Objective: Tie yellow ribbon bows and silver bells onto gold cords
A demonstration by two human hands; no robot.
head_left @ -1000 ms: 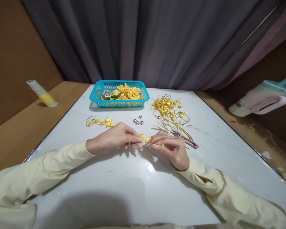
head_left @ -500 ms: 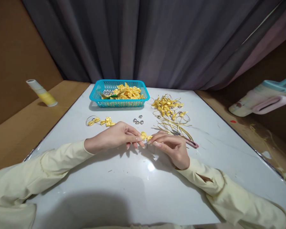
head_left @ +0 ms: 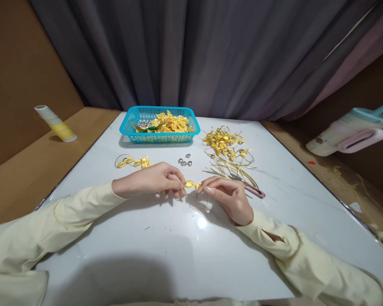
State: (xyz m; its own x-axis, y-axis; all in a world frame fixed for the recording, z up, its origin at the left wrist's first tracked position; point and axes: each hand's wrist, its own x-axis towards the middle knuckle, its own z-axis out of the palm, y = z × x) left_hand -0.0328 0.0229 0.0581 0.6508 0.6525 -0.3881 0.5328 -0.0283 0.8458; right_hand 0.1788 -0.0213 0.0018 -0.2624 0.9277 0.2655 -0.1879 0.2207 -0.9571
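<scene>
Between my two hands, a small yellow ribbon bow [head_left: 189, 184] is held stretched above the white table [head_left: 191, 255]. My left hand [head_left: 158, 178] pinches its left end, fingers closed. At the bow's right side, my right hand [head_left: 228, 196] pinches the other end, partly covering it. Two more yellow bows [head_left: 143, 162] lie beyond my left hand, one with a gold wire loop. Several silver heart-shaped pieces [head_left: 184, 161] lie just beyond the held bow. Gold wire lengths [head_left: 221, 167] and pink-handled scissors or snips [head_left: 254, 190], partly hidden, lie behind my right hand.
At the back stands a blue basket [head_left: 161, 139] with yellow bows and silver pieces. A pile of yellow bows with gold wires [head_left: 221, 140] lies right of it. A tumbler [head_left: 341, 131] stands at the right, a ribbon roll [head_left: 58, 124] at the left, a grey curtain [head_left: 210, 55] behind.
My left hand has moved slightly left, and the bow now appears stretched flatter between my fingers. My right hand is almost where it was.
</scene>
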